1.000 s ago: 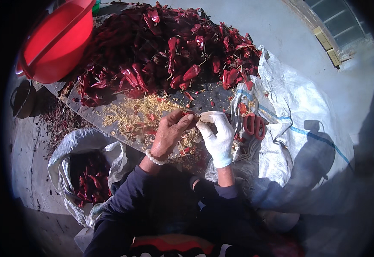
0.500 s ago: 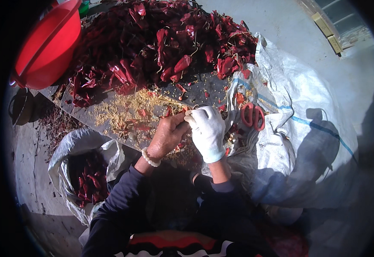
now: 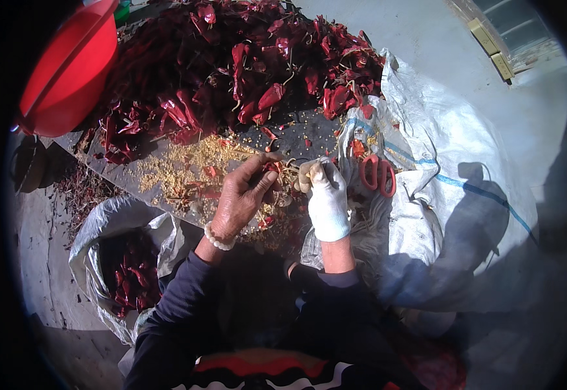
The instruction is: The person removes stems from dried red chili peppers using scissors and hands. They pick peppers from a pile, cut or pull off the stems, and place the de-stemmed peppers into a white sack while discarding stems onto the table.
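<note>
We hold small dried red chili pod (image 3: 271, 168) between both hands, above scatter of pale yellow seeds (image 3: 173, 170) on dark flat board (image 3: 309, 133). Bare left hand (image 3: 243, 198) pinches pod shut between thumb and fingers. White-gloved right hand (image 3: 325, 195) closes on pod's other end. Best we keep grip near stem, pull gently, work low over board so seeds fall onto scatter. Red-handled scissors (image 3: 378, 174) lie just right, on white woven sack (image 3: 439, 149).

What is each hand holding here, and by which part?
The left hand pinches a dried red chili at its near end; the gloved right hand grips its other end. Exact finger contact is unclear.
</note>
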`<state>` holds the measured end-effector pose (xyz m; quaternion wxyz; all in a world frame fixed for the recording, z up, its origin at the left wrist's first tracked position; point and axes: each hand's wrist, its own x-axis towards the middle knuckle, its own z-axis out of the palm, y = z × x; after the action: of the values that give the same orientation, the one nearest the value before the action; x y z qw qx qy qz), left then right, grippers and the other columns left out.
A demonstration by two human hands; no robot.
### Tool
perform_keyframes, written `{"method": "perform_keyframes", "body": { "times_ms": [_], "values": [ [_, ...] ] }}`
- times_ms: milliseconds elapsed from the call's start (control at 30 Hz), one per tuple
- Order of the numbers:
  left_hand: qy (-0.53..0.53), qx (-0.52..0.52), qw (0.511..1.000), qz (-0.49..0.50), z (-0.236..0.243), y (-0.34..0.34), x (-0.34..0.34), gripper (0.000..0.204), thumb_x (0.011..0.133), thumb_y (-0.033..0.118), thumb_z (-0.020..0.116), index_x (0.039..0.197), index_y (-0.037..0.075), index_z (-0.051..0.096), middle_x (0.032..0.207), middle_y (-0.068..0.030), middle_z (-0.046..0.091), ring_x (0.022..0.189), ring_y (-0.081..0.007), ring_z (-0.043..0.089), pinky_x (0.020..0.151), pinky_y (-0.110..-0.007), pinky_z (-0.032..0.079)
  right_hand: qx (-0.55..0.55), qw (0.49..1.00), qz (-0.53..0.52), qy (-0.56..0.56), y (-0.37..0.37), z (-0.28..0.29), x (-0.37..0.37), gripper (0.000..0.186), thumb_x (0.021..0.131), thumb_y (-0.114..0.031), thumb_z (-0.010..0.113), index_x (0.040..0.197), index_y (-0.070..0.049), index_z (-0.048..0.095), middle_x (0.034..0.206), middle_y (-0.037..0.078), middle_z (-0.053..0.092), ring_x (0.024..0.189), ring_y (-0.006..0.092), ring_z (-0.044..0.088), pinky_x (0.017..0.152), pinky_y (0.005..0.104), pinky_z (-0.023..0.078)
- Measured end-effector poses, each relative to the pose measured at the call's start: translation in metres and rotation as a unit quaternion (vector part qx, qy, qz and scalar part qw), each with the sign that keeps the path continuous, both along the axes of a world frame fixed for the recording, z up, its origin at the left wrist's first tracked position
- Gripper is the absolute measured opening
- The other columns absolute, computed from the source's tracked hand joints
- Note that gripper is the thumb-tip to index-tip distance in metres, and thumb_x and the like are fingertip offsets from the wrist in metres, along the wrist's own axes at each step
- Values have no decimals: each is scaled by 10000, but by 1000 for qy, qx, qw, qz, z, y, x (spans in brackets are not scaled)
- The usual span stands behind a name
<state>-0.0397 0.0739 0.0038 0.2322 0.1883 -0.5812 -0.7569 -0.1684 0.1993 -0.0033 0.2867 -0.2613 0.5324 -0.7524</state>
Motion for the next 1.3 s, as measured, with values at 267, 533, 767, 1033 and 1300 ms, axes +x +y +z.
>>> {"method": "perform_keyframes", "body": {
  "times_ms": [267, 533, 767, 1033, 1300],
  "values": [
    [74, 265, 960, 60, 2, -36, 5, 141, 1013, 81, 545, 1147, 56, 582, 1043, -34, 659, 800, -111, 618, 725, -257, 522, 141, 911, 7, 387, -17, 48, -20, 220, 910, -217, 766, 945, -4, 727, 811, 41, 698, 734, 114, 644, 668, 263, 502],
    [34, 249, 965, 74, -5, -41, 10, 127, 998, 213, 649, 1078, 115, 639, 915, 25, 648, 711, -47, 548, 639, -206, 451, 406, 834, -210, 310, -159, 0, -87, 413, 916, -391, 721, 1053, -2, 687, 942, 153, 733, 857, 253, 682, 782, 398, 536],
    [55, 234, 967, 88, -5, -42, 14, 112, 986, 169, 643, 1043, 75, 627, 893, 29, 624, 706, -51, 529, 639, -208, 429, 137, 974, -180, 8, -155, -5, -87, 188, 916, -110, 745, 1075, -114, 644, 1003, -24, 677, 844, 87, 622, 687, 253, 508],
    [39, 68, 992, 100, -5, -25, 3, 327, 959, 263, 748, 1166, 28, 656, 929, 31, 636, 751, -38, 526, 629, -203, 426, 197, 859, -231, 412, -83, 50, -1, 194, 850, -82, 793, 936, -4, 638, 831, 107, 714, 745, 206, 684, 677, 337, 522],
    [80, 37, 994, 60, -4, -4, -6, 404, 964, 255, 742, 1231, -17, 606, 934, 12, 639, 829, -53, 561, 697, -223, 472, 174, 836, -118, 507, -46, 24, 36, 207, 841, 26, 656, 1033, -27, 599, 957, 148, 681, 859, 356, 683, 736, 406, 544]
  ]
}}
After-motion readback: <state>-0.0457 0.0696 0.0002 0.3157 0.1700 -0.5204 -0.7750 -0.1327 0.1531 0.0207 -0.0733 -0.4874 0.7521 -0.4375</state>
